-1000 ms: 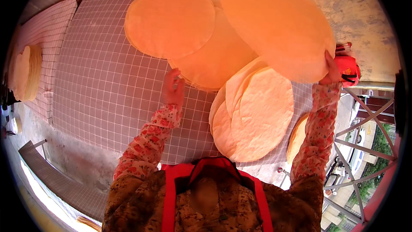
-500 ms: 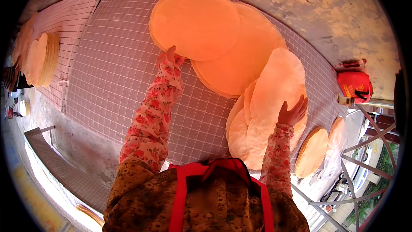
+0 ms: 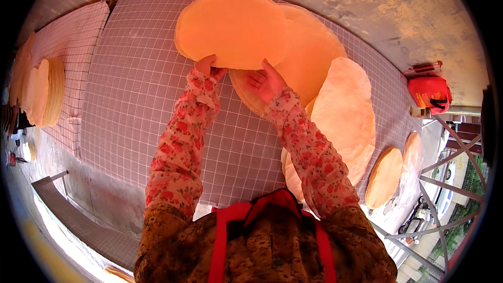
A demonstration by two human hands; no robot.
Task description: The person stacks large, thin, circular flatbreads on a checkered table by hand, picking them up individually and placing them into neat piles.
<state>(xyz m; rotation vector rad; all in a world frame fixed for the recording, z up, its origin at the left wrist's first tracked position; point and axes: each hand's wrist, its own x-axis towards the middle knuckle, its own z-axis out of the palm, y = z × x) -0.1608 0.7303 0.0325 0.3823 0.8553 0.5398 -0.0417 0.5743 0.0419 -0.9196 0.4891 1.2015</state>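
Large, thin, round flatbreads lie in overlapping stacks on the checked table cover. My left hand grips the near edge of the far-left flatbread stack, its thumb on top and its fingertips partly hidden under the rim. At the same edge, a little to the right, is my right hand. Its thumb touches the rim while its other fingers stretch leftward below the edge, apart and holding nothing I can see. Under this stack rests another flatbread stack, reaching out to the right. A paler flatbread pile sits beside my right forearm.
The checked table cover spreads beneath the stacks. More flatbreads lie at the right edge, and another stack stands far left. A red bag is by the wall. Metal bars cross at the right.
My right hand has left the paler pile on the right and moved left to the near edge of the far-left stack. My left hand has stayed at that edge.
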